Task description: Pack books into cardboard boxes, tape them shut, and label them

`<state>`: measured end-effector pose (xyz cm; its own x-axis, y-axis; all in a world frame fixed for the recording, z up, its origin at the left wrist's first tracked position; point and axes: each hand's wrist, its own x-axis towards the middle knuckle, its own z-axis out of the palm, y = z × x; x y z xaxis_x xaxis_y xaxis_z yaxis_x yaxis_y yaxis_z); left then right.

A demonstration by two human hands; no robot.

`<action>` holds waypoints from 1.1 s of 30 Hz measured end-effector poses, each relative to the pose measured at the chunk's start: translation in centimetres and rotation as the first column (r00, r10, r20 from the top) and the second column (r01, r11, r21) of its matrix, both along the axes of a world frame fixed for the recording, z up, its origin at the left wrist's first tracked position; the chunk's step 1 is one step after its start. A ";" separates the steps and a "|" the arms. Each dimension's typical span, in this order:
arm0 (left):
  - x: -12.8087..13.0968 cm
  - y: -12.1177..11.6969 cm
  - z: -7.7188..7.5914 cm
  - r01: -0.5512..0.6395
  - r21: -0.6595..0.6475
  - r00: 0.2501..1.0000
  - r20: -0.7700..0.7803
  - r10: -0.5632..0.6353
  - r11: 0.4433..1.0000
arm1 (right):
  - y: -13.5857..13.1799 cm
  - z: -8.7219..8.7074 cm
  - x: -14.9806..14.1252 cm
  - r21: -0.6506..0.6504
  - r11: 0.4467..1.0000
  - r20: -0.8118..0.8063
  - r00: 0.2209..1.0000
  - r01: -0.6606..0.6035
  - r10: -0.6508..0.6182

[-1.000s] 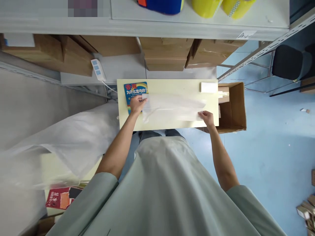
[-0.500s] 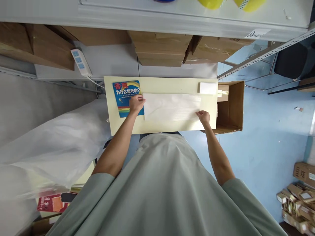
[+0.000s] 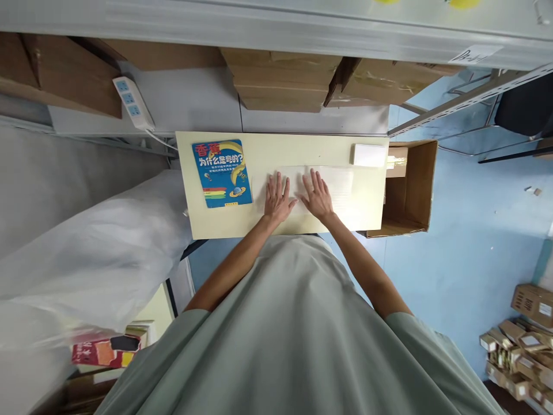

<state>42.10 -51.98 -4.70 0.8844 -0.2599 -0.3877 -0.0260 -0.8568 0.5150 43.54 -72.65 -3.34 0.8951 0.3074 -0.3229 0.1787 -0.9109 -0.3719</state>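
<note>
A thin whitish sheet [image 3: 341, 187] with faint lines at its right lies flat on the pale yellow board [image 3: 268, 153]. Whether it is paper or film I cannot tell. My left hand [image 3: 277, 199] rests flat on the sheet's left half, fingers spread. Just right of the middle, my right hand [image 3: 317, 196] presses flat on it too, fingers apart, the two thumbs close together. Left of the sheet lies a blue book [image 3: 222, 173] with a banana on its cover. A small white stack or block [image 3: 369, 155] sits at the board's upper right.
An open cardboard box [image 3: 410, 190] stands right of the board. Behind are more cartons [image 3: 280, 80] under a metal shelf [image 3: 259, 37], and a white power strip [image 3: 133, 104]. A large translucent plastic bag [image 3: 103, 248] bulges at left; several small boxes [image 3: 518, 357] lie lower right.
Both hands have let go of the sheet's left and right edges and moved inward. They now lie open and flat on its middle. My left hand no longer covers the book.
</note>
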 end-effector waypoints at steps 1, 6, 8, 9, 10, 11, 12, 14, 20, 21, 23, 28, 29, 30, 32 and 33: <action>-0.3 0.0 -0.5 0.003 -0.001 1.000 -0.003 -0.003 1.000 | 0.8 -0.4 0.0 0.005 0.999 -0.014 0.999 -0.033 0.033; -0.5 4.0 -1.5 0.060 0.023 0.998 -0.015 -0.059 0.998 | -2.1 -1.6 -1.1 -0.022 1.000 -0.026 1.000 0.016 -0.017; -0.4 5.6 -1.5 0.068 0.034 0.997 -0.022 -0.067 0.997 | -5.3 -1.5 -1.9 -0.083 0.993 -0.015 0.996 0.081 -0.082; -0.4 6.1 -1.5 0.070 0.033 0.997 -0.024 -0.069 0.997 | -7.0 -1.5 -2.4 -0.124 0.986 -0.011 0.994 0.111 -0.113; -0.3 6.4 -1.6 0.071 0.030 0.997 -0.025 -0.070 0.997 | -8.5 -1.4 -2.8 -0.165 0.978 -0.009 0.991 0.131 -0.134; -0.3 6.5 -1.6 0.071 0.026 0.997 -0.024 -0.070 0.997 | -9.8 -1.3 -3.3 -0.200 0.969 -0.005 0.988 0.147 -0.151; -0.3 6.4 -1.6 0.070 0.021 0.997 -0.023 -0.070 0.997 | -10.9 -1.2 -3.6 -0.229 0.961 0.001 0.987 0.159 -0.163; -0.3 6.1 -1.5 0.065 0.011 0.998 -0.016 -0.065 0.998 | -12.2 -1.0 -4.2 -0.262 0.951 0.009 0.985 0.166 -0.169; -0.8 7.7 -0.3 -0.017 -0.091 0.996 0.083 0.025 0.996 | -9.2 -0.7 -3.9 -0.208 0.956 0.066 0.978 0.208 -0.198; -1.0 8.7 -0.1 -0.077 -0.102 0.991 0.100 0.087 0.992 | -7.8 -0.6 -3.7 -0.178 0.964 0.068 0.980 0.199 -0.189; -1.5 11.1 0.1 -0.240 -0.102 0.960 0.125 0.252 0.965 | -4.1 -0.4 -3.2 -0.107 0.983 0.054 0.988 0.148 -0.143; -2.0 18.1 0.0 -0.588 -0.009 0.798 0.160 0.581 0.809 | 7.5 -0.6 -1.6 0.094 0.991 0.012 0.995 -0.098 0.097; -1.9 19.2 0.0 -0.613 0.015 0.782 0.155 0.604 0.790 | 9.8 -0.7 -1.3 0.127 0.982 0.002 0.990 -0.138 0.139; -1.7 20.2 0.0 -0.628 0.035 0.773 0.144 0.618 0.778 | 12.0 -0.8 -1.0 0.154 0.973 -0.008 0.985 -0.169 0.173; -1.2 21.6 -0.1 -0.646 0.053 0.762 0.108 0.638 0.762 | 15.4 -1.0 -0.5 0.191 0.960 -0.028 0.976 -0.206 0.215; -0.9 22.1 -0.3 -0.659 0.049 0.752 0.086 0.654 0.751 | 16.8 -1.1 -0.3 0.198 0.958 -0.038 0.974 -0.210 0.221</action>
<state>41.20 -29.83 -4.97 0.8487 0.4193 -0.3222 0.5279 -0.7083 0.4686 43.29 -55.88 -4.45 0.7818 0.5522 -0.2897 0.3354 -0.7640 -0.5511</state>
